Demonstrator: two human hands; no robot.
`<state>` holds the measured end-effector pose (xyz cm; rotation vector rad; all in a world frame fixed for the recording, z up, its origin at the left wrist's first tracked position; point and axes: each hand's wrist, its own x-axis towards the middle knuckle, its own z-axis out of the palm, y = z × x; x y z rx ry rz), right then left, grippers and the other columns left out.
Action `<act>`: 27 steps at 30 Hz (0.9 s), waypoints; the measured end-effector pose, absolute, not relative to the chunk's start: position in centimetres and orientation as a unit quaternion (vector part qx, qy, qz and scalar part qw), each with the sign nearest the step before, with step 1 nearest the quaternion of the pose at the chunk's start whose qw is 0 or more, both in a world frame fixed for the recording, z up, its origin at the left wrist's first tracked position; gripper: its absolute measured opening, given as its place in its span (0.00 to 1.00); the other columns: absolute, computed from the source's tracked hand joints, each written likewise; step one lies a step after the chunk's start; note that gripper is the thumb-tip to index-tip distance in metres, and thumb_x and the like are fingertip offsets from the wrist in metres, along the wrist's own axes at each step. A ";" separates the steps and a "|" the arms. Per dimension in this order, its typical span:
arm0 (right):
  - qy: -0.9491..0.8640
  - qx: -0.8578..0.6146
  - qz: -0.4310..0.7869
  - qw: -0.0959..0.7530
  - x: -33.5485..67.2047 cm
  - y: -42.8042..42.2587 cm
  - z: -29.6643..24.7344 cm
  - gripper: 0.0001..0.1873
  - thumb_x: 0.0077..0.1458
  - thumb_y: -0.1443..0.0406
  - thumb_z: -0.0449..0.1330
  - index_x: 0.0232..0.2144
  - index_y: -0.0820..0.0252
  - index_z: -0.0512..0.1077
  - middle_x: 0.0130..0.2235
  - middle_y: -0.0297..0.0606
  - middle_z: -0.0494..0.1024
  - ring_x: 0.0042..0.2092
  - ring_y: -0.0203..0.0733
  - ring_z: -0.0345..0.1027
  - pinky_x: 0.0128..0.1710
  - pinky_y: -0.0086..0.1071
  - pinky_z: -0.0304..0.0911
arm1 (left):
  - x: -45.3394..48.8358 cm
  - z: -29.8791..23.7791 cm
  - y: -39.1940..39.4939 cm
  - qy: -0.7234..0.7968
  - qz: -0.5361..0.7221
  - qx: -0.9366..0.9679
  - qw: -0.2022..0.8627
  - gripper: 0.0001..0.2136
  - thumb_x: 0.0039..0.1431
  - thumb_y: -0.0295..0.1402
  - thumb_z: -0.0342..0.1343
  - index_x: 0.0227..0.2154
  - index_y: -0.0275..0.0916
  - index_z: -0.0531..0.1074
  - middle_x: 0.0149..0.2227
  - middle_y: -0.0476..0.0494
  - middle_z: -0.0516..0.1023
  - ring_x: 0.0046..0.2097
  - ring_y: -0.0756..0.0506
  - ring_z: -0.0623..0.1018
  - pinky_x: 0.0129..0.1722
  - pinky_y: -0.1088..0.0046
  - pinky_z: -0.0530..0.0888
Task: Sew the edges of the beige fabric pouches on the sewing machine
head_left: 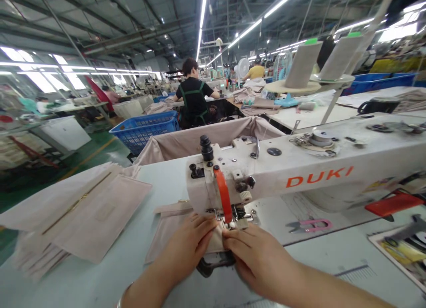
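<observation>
left hand [186,250] flat, pressing beige fabric piece [173,230] | right hand [256,254] pinching fabric's edge | fabric under white sewing machine [299,175] needle, near centre of pale desk [100,272] | beige panel stack [76,215] left
</observation>
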<state>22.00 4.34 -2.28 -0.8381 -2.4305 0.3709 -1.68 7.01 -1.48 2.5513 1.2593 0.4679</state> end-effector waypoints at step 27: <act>-0.894 -0.292 0.192 0.281 23.6 5.3 -1.4 0.16 0.56 0.75 0.54 0.44 0.57 0.74 0.43 0.39 0.78 0.45 0.48 0.67 0.47 0.43 0.64 | -0.1 -0.7 4.9 0.309 0.252 0.916 0.036 0.11 0.72 0.27 0.46 0.45 0.39 0.73 0.43 0.44 0.82 0.43 0.47 0.81 0.49 0.69 0.79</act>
